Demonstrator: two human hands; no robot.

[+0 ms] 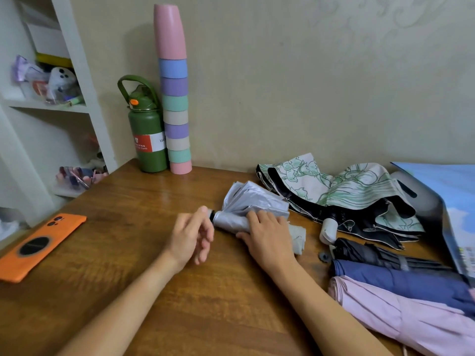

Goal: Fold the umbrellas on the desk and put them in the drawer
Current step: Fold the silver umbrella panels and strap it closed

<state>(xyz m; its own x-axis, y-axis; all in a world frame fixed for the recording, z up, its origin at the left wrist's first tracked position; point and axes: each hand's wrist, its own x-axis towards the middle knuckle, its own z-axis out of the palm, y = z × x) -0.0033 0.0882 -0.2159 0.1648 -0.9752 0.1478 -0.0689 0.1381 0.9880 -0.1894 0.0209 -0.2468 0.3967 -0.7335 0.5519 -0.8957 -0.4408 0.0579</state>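
Observation:
A silver-grey umbrella (250,201) lies half bundled in the middle of the wooden desk (133,217), its black tip pointing left. My right hand (268,231) lies over its middle, fingers on top and thumb under the near side. My left hand (192,233) hovers just left of the tip with fingers loosely curled, holding nothing. To the right lie a white umbrella with a green print and black lining (341,199), loosely spread, and three closed ones: black (372,253), navy (401,281) and pink (411,317). No drawer is in view.
An orange phone (38,246) lies at the desk's left edge. A green bottle (147,134) and a tall stack of coloured cups (174,98) stand at the back by the wall. A blue folder (452,196) sits at far right. White shelves (51,109) stand on the left.

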